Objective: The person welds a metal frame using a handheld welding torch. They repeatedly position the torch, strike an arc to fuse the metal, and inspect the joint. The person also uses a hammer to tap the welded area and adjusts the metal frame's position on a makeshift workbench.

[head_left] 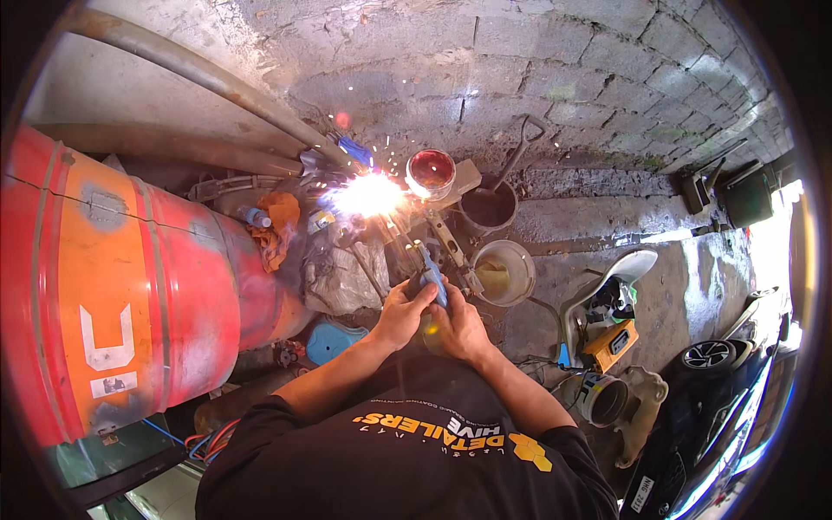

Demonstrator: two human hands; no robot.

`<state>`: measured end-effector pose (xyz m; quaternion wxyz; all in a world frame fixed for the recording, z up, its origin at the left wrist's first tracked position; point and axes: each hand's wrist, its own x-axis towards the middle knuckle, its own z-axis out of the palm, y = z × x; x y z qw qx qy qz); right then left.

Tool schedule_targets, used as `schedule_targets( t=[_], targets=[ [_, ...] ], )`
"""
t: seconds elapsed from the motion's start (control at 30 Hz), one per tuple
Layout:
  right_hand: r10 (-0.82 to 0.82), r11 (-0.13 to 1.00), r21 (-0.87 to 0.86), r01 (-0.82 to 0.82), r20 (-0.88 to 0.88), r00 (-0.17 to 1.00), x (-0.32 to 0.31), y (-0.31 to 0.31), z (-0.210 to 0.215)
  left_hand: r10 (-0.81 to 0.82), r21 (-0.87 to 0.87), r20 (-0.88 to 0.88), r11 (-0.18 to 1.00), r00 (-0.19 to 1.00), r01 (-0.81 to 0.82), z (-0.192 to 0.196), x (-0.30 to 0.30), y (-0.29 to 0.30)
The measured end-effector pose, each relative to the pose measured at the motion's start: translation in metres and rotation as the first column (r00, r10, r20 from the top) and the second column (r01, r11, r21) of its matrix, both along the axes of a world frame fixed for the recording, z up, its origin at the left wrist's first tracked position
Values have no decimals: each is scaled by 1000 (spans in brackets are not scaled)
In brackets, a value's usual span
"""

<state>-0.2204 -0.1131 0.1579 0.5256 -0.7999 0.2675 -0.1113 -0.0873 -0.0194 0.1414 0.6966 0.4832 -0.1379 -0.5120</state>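
A blue electrode holder [430, 270] points away from me in front of my chest. My left hand [402, 315] is closed against its near end from the left. From the right, my right hand [462, 329] wraps the same handle, its thumb along the blue grip. Beyond the holder a glaring white welding arc [371, 196] throws sparks, and the glare hides the rod tip and the metal at that spot. A metal bar with holes [447, 243] lies just right of the holder. A red-filled can [431, 173] stands beside the arc.
A red and orange drum [130, 286] fills the left side. Two buckets, one dark [489, 208] and one pale [504, 273], stand right of the work. A yellow machine [611, 345] sits farther right, near a black car [719, 416]. A block wall [589, 61] closes the back.
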Motion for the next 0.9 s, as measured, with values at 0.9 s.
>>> schedule_targets(
  t=[0.9],
  targets=[
    [-8, 1000, -16, 8, -9, 1000, 5, 5, 0, 0, -14, 4, 1000, 1000, 0, -2, 4, 5]
  ],
)
